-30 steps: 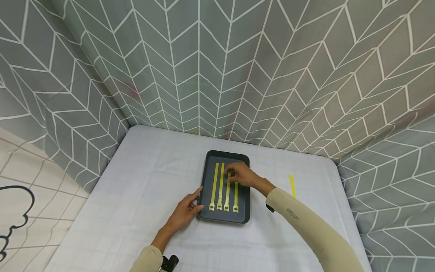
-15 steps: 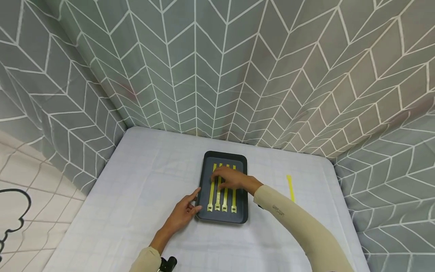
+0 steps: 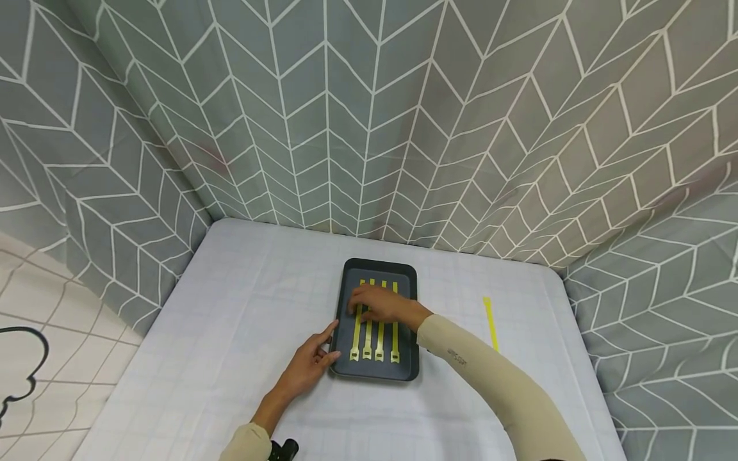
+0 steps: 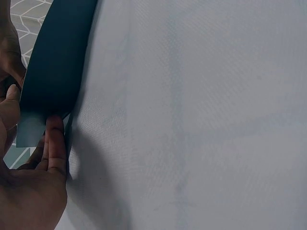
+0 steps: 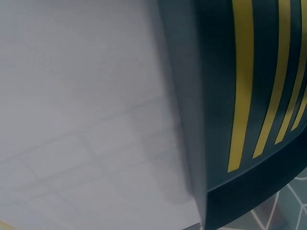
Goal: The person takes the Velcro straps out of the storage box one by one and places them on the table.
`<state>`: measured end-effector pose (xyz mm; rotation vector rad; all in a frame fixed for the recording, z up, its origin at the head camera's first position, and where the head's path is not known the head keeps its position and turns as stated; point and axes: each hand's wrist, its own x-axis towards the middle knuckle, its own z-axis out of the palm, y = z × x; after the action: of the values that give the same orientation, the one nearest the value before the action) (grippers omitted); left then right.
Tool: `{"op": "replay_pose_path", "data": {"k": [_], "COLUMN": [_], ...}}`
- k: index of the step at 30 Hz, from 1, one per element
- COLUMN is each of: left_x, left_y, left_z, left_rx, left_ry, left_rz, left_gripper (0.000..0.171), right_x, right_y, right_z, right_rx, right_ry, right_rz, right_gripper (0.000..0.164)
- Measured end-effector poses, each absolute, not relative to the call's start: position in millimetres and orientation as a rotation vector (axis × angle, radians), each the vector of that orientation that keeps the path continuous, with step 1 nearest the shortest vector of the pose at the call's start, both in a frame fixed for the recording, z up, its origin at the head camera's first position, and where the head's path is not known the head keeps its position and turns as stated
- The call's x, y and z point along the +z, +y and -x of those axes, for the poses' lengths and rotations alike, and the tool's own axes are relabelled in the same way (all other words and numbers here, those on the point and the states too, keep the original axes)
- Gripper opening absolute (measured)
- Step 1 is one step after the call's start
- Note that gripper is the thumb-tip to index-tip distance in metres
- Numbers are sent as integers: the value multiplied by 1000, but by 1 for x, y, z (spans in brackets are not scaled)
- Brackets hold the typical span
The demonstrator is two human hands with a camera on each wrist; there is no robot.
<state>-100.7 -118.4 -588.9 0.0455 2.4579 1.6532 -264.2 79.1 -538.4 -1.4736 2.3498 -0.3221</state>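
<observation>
Several yellow hook-and-loop cable ties (image 3: 367, 339) lie side by side lengthwise in a dark grey tray (image 3: 406, 368), slotted heads toward the near end. My left hand (image 3: 305, 365) holds the tray's left edge near its front corner. In the left wrist view, fingers (image 4: 56, 143) reach under the tray wall (image 4: 57, 57), with the thumb on the other side. My right hand (image 3: 380, 303) is over the middle of the ties, fingertips down around the leftmost one, thumb and fingers apart. It hides part of the ties. The right wrist view shows ties (image 5: 243, 81) but no fingers.
Another yellow cable tie (image 3: 491, 322) lies on the white-covered table (image 3: 259, 275) to the right of the tray, partly behind the right forearm. Grey patterned curtains (image 3: 369, 128) hang around the table's back and sides.
My right hand has moved left across the ties, from the right-hand ones to the leftmost. The left hand stays at the tray's edge, and the ties look unmoved.
</observation>
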Motion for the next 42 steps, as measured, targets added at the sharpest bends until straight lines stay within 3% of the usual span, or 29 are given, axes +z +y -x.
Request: {"op": "replay_pose_path", "data": {"k": [18,31,42], "left_x": [-586,-585,-586], "left_y": [-114,-115,-116], "left_z": [100,100,99], "left_rx": [1644,1641,1640], "left_ry": [2465,2466,2463], "left_rz": [-57,-38,-24], "left_gripper": [65,65,65], "right_x": [-545,-547,-545], "right_y": [73,63,61], "right_z": [261,251,247], "right_rx": [-191,32,-6], "right_ry": [2328,2392,2385], "right_rz": [1546,1764,1763], "right_gripper": [7,8,10]}}
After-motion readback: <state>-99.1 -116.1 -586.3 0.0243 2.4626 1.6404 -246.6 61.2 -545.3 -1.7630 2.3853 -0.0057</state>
